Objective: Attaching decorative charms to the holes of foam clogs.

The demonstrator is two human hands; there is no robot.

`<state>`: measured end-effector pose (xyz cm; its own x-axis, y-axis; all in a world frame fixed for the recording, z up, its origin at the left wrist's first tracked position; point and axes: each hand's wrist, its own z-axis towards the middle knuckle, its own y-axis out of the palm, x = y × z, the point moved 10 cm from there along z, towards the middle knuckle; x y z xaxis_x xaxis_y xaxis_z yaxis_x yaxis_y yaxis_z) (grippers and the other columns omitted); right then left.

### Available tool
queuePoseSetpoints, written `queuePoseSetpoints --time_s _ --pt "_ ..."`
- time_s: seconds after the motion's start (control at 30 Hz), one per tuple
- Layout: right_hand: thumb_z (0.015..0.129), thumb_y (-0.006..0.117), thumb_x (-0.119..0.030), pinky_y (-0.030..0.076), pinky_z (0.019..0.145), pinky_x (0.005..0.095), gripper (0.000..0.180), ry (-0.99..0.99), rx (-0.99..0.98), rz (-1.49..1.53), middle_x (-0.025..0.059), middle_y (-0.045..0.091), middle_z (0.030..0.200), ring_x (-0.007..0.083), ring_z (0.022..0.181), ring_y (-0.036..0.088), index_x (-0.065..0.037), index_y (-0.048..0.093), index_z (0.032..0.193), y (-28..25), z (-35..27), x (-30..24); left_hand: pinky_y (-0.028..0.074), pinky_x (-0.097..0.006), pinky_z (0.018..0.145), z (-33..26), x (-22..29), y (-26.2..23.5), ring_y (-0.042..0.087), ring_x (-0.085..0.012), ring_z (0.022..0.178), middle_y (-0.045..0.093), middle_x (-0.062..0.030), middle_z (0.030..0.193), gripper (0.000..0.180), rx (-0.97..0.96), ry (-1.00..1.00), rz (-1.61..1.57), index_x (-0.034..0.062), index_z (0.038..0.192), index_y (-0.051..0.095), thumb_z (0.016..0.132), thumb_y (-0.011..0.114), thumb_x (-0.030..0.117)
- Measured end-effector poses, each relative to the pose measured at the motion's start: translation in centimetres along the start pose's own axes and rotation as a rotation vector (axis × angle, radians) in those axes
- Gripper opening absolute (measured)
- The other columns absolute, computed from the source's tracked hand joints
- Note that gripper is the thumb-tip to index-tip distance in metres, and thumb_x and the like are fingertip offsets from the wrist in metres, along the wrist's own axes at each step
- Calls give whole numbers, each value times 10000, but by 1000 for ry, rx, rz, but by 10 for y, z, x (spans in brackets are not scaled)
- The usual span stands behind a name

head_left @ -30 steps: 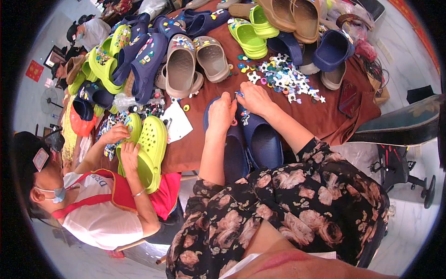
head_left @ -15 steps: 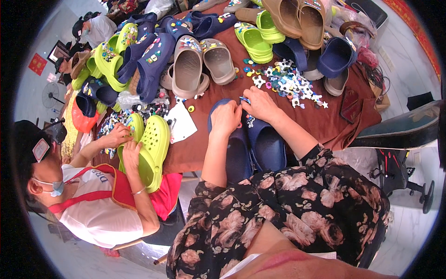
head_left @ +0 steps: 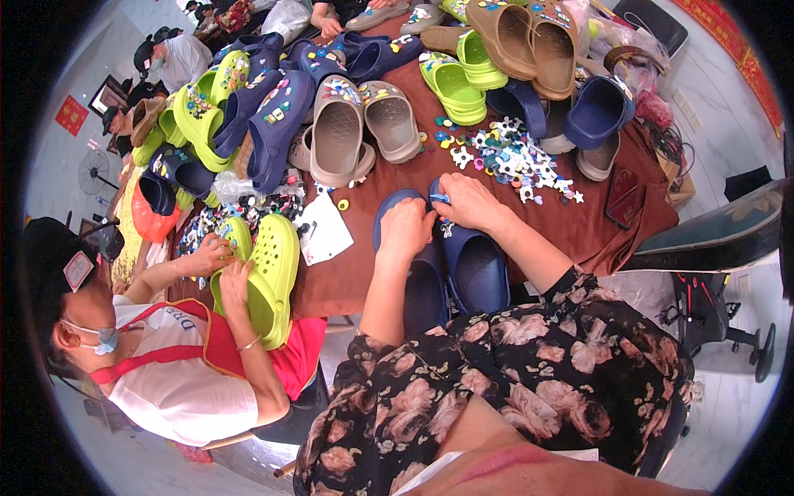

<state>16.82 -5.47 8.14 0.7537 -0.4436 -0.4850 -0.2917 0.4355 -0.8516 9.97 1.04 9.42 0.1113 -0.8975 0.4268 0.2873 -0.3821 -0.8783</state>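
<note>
Uncovering a navy clog's toe (head_left: 435, 188), the right hand (head_left: 468, 202) has shifted.

A round electric fan (head_left: 93, 171) stood at the left, below a red paper square (head_left: 72, 115) on the wall (head_left: 124, 62); an orange-red plastic bag (head_left: 157, 193) sagged further right; opposite, a black wheeled chair base (head_left: 696, 316) stood on pale marbled floor (head_left: 740, 422)

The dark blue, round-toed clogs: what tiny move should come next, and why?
Perhaps the right hand should press the small blue piece against the right clog: that hand holds the piece by this clog's toe, while the left hand rests on the left clog.
</note>
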Motion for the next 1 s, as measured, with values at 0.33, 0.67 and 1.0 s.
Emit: queuePoseSetpoints --time_s 0.33,0.67,1.0 --pt "704 604 -192 457 692 462 253 -26 68 38 213 585 835 382 802 574 7 499 818 -10 -5 -7 453 -409 579 -1 6 -17 593 -334 644 592 -168 642 317 163 41 -38 9 589 529 804 566 239" --pt "708 600 -199 455 621 441 212 -44 257 280 207 587 714 384 702 580 -14 518 774 -16 -8 9 482 -381 572 3 3 5 602 -265 550 581 -70 519 286 -47 -2 -44 77 622 604 824 535 268" --pt "739 624 -309 454 595 417 307 42 361 376 185 601 676 347 644 594 -6 581 722 -14 -6 22 449 -398 554 7 9 8 583 -295 571 563 -127 580 319 22 147 43 28 613 574 803 580 284"
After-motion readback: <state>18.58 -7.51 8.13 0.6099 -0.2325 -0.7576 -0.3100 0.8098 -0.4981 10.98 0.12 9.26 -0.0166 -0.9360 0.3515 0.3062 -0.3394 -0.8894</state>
